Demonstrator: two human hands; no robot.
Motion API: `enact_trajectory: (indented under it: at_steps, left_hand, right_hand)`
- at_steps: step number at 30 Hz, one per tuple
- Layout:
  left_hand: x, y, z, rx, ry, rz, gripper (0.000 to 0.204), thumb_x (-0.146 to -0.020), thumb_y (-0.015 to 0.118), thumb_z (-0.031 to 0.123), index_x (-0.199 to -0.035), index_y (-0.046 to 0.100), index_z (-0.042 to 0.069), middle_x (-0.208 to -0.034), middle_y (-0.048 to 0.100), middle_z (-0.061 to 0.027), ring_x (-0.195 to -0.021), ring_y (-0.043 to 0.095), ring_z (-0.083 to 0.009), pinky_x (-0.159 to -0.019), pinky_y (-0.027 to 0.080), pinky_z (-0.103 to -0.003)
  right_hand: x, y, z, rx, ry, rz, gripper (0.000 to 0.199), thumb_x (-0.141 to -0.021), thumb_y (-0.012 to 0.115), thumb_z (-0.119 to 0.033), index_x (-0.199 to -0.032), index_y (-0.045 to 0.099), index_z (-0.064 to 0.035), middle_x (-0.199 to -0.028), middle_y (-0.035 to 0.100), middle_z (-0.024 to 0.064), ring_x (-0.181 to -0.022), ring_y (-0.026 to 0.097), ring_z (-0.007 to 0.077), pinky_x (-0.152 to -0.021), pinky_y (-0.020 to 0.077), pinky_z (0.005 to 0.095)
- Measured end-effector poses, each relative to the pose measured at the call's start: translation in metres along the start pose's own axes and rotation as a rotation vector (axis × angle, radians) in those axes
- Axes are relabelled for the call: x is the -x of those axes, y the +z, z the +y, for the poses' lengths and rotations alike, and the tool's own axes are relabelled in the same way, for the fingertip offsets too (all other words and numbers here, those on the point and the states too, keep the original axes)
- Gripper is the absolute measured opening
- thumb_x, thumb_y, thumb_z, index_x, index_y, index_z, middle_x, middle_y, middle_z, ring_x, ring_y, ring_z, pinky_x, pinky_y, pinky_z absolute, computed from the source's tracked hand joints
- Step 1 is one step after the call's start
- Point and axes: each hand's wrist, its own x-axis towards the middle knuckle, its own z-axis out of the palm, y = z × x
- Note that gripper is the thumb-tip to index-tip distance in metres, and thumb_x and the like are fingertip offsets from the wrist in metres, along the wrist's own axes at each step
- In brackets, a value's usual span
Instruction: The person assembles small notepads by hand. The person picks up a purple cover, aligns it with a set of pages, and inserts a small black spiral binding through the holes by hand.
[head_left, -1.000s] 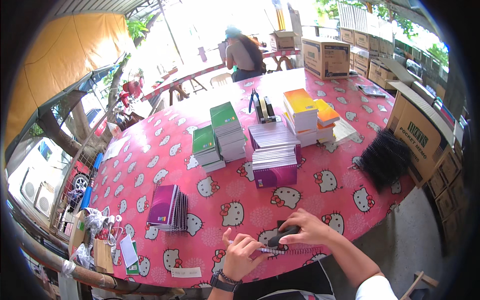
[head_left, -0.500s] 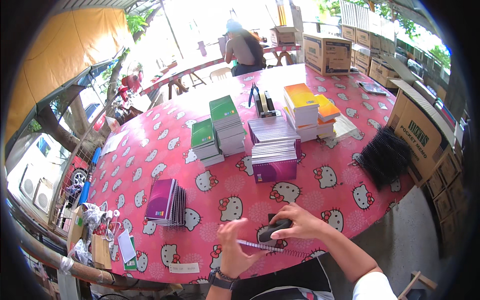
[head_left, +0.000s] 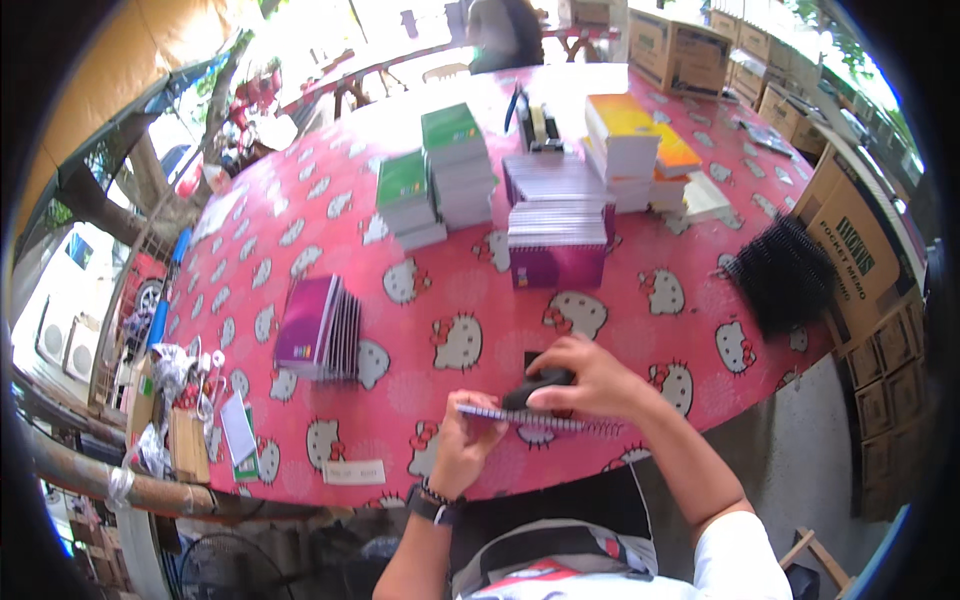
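My left hand (head_left: 462, 447) grips the left end of a thin purple notebook (head_left: 503, 413), with its spine side turned up. A dark wire coil (head_left: 598, 428) runs along that spine and sticks out past its right end. My right hand (head_left: 590, 378) is closed over a rounded black tool (head_left: 540, 386), held against the far side of the spine; its exact kind cannot be made out. To the left stands a row of purple spiral notebooks (head_left: 318, 325). Ahead are stacked purple notebooks (head_left: 556, 262) with their white page edges up.
Green notebook stacks (head_left: 455, 165) and yellow-orange stacks (head_left: 622, 150) stand farther back, by a tape dispenser (head_left: 540, 128) and pliers (head_left: 513, 105). A heap of black coils (head_left: 782, 275) lies right, beside a cardboard box (head_left: 860, 235). A paper strip (head_left: 353, 472) lies near the front edge. Another person (head_left: 505, 35) sits beyond.
My left hand's fingers, spread before, have closed on the notebook's end. My right hand stays on the black tool. The view has tipped downward, so the table's things appear higher.
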Motion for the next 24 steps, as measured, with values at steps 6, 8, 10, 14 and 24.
enact_trajectory:
  at_steps: [6,8,10,14,24]
  left_hand:
    - [0.001,-0.002,0.0,0.019,-0.044,-0.005,0.032,-0.08,0.062,-0.007,-0.099,0.041,0.007,-0.099,0.044,-0.005,-0.099,0.047,-0.0165,-0.092,0.039,-0.03]
    - [0.001,-0.001,0.0,0.004,0.004,-0.014,0.031,-0.082,0.064,-0.004,-0.101,0.041,0.007,-0.096,0.045,-0.0042,-0.099,0.047,-0.0167,-0.093,0.038,-0.031]
    - [0.001,-0.002,-0.001,-0.061,0.019,0.013,0.029,-0.084,0.064,0.001,-0.102,0.043,0.007,-0.097,0.05,-0.0056,-0.097,0.051,-0.0167,-0.089,0.04,-0.03]
    - [-0.006,0.008,0.024,-0.213,-0.031,0.013,0.023,-0.086,0.062,0.004,-0.103,0.046,0.005,-0.095,0.054,-0.0063,-0.091,0.055,-0.0166,-0.083,0.044,-0.03]
    - [-0.01,0.033,0.058,0.071,0.208,0.136,0.016,-0.084,0.063,-0.002,-0.1,0.064,-0.001,-0.096,0.062,-0.0065,-0.087,0.058,-0.0126,-0.077,0.047,-0.025]
  right_hand:
    - [-0.002,0.013,-0.001,0.174,-0.007,0.063,0.057,-0.071,0.073,-0.05,-0.106,0.065,-0.0061,-0.106,0.061,0.0133,-0.105,0.05,0.0299,-0.093,0.0396,0.0415]
    - [0.004,0.007,0.001,0.455,-0.001,0.221,0.062,-0.071,0.073,-0.051,-0.112,0.061,-0.006,-0.112,0.059,0.0138,-0.109,0.048,0.0316,-0.095,0.0391,0.043]
    - [0.008,0.005,0.002,0.633,-0.093,0.383,0.065,-0.07,0.074,-0.049,-0.116,0.057,-0.0063,-0.115,0.057,0.0141,-0.112,0.048,0.0331,-0.095,0.0391,0.0438]
    - [0.015,0.003,-0.034,0.387,-0.247,0.32,0.056,-0.068,0.078,-0.03,-0.114,0.056,-0.0062,-0.116,0.057,0.0136,-0.11,0.051,0.0326,-0.094,0.0404,0.0428]
    - [0.025,0.025,-0.056,0.29,-0.297,0.373,0.019,-0.078,0.065,-0.005,-0.096,0.058,-0.0033,-0.086,0.059,0.0103,-0.083,0.058,0.0285,-0.073,0.0476,0.0379]
